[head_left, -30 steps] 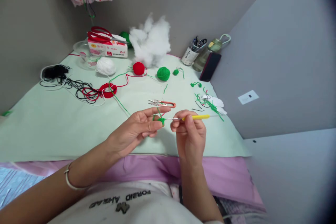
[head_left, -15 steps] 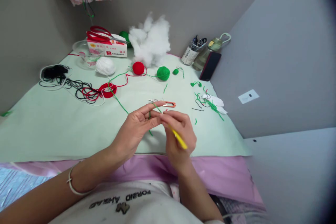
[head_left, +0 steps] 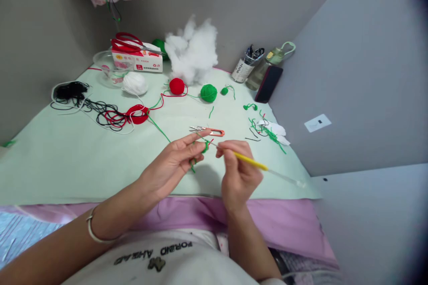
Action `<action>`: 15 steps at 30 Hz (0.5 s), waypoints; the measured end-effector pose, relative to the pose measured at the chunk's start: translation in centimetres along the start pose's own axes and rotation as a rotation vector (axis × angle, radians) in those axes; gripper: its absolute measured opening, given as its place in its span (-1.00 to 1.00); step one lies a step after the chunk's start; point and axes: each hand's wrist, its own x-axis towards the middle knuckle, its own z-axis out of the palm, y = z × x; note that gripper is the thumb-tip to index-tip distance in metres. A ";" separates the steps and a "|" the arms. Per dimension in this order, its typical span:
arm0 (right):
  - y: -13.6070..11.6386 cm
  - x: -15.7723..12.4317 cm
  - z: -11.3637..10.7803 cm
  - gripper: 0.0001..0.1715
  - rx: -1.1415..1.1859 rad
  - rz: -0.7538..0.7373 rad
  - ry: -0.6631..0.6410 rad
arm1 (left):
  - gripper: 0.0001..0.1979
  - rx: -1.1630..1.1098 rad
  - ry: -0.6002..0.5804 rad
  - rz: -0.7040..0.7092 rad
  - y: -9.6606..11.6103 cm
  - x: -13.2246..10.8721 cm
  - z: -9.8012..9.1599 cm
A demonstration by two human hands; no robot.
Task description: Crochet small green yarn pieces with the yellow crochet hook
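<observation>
A crochet hook (head_left: 251, 161) with a yellow handle is held pen-like in my right hand (head_left: 241, 178), its fingers closed round it. The thin metal tip reaches left to a small loop of green yarn (head_left: 206, 146). My left hand (head_left: 174, 160) pinches that yarn between thumb and fingers, the index finger stretched out with a strand over it. A green strand runs from this hand up-left over the table, and a short tail hangs below the fingers. Just beyond the fingertips lie orange thread snips (head_left: 216, 132).
Behind are a red yarn ball (head_left: 177, 86), a green yarn ball (head_left: 208, 93), a white yarn ball (head_left: 134, 83) and white stuffing (head_left: 192, 51). Tangled black yarn (head_left: 72, 92) lies left. Yarn scraps (head_left: 270, 131), a phone (head_left: 268, 84) and a bottle (head_left: 259, 73) are right. Red-handled scissors (head_left: 126, 42) rest on a box (head_left: 145, 61).
My right hand has moved right, away from the left fingertips. The hook has swung to a flatter angle, and the green loop at its tip now shows.
</observation>
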 end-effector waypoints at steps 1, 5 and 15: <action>0.0 0.2 -0.1 -0.80 0.098 0.101 0.005 | -0.67 0.001 0.017 0.009 0.2 0.0 -0.1; 0.0 0.7 -0.3 -0.81 0.360 0.333 0.004 | -0.58 0.049 0.071 0.079 0.7 -0.5 0.1; -0.7 0.0 0.4 -0.80 0.167 0.160 -0.055 | -0.70 0.186 0.092 0.220 0.0 -0.6 0.5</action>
